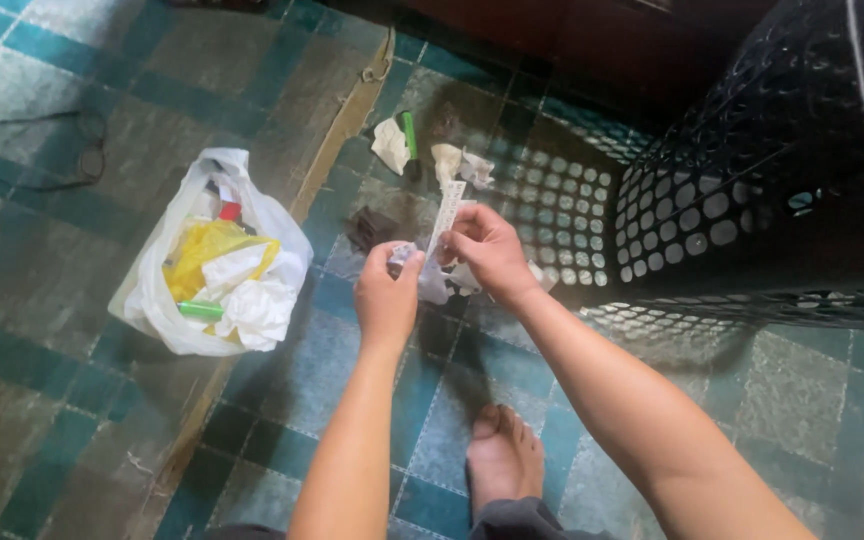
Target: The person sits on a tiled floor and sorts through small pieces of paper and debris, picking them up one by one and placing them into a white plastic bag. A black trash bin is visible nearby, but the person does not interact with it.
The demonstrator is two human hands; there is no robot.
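My right hand [493, 253] pinches a long narrow white paper strip [446, 211] that stands up from my fingers. My left hand [386, 295] grips the lower crumpled end of that paper, close beside the right hand. Both hands hover over a tiled floor, above a small heap of crumpled white paper scraps [440, 285]. More scraps [390, 144] and a green stick-like item [411, 136] lie farther off on the floor.
A white plastic bag [214, 262] filled with yellow and white rubbish sits at the left. A black perforated plastic basket [772, 180] lies tipped at the right. A cardboard sheet [282, 100] covers the floor at upper left. My bare foot [502, 455] rests below.
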